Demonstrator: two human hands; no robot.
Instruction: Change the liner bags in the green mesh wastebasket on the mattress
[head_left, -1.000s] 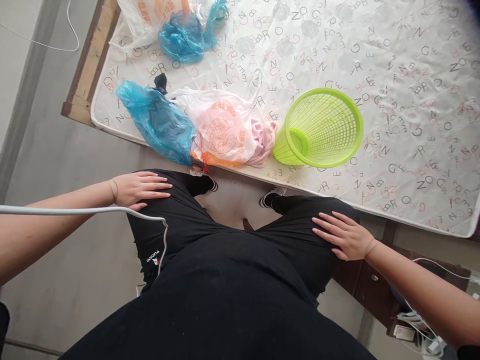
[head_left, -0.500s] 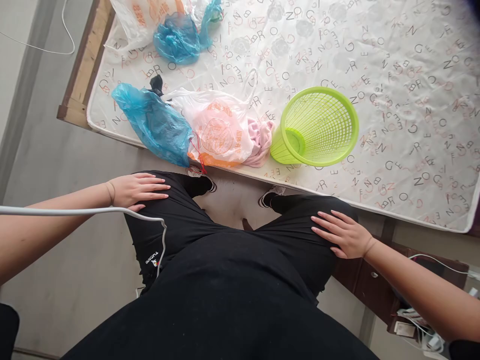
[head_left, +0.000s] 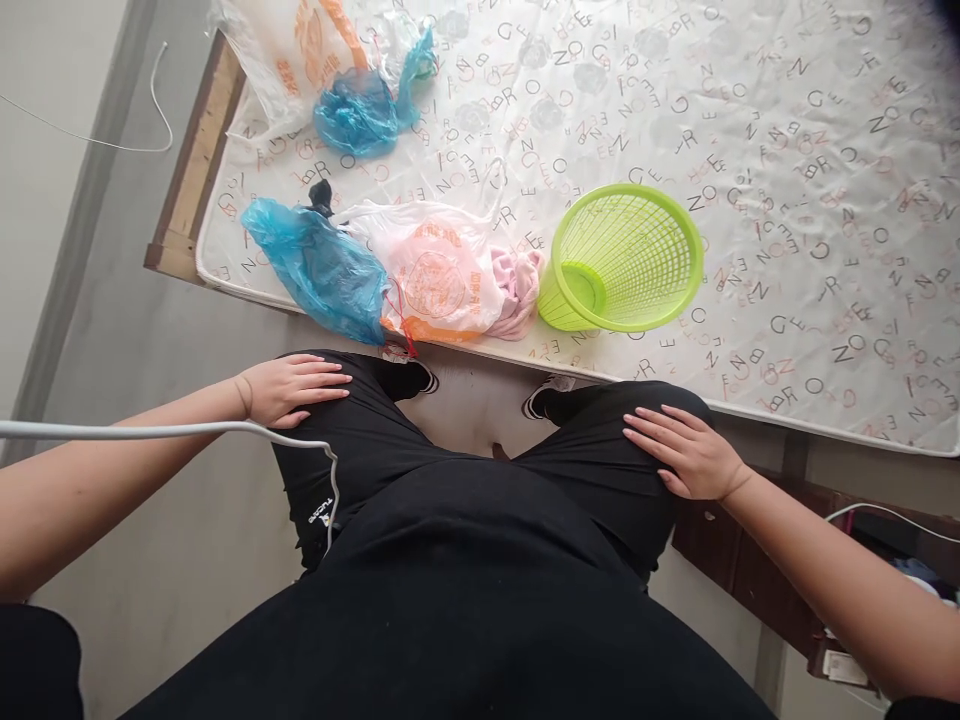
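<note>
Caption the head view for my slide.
Left hand and right hand rest on black-clad legs before a printed mattress with plastic bags, pink cloth and green basket.

scattered black and red letters such as n, o, e on the mattress [head_left: 750, 240], white lettering, perhaps "tucano", on the black trousers [head_left: 360, 430] at left, illegible orange characters on the near white bag [head_left: 442, 275] and far white bag [head_left: 304, 50], unreadable label [head_left: 845, 667] at near right

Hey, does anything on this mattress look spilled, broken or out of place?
Nothing looks spilled or broken; the pink cloth stands out a little, lying crumpled between the white bag and the green basket.
</note>
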